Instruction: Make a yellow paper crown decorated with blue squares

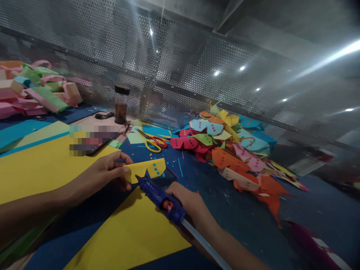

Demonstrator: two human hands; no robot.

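A folded yellow paper cutout (pixel 156 168) with small blue squares on it is pinched at its left end by my left hand (pixel 114 170). A notch shows in its lower edge. My right hand (pixel 191 204) is wrapped round a blue hot glue gun (pixel 161 198), with a clear glue stick (pixel 205 245) sticking out of its back. The gun's dark nozzle tip is at the cutout's left part; whether it touches the paper I cannot tell. Below both hands lies a large yellow paper sheet (pixel 132 232) on the dark blue tabletop (pixel 242 225).
Yellow-handled and red-handled scissors (pixel 153 144) lie behind the cutout. To their right is a heap of colourful paper cutouts (pixel 222 142). A lidded bottle (pixel 120 105) and a phone (pixel 102 142) are at the back left, near folded paper pieces (pixel 45 93). Perforated metal panels (pixel 174 71) rise behind.
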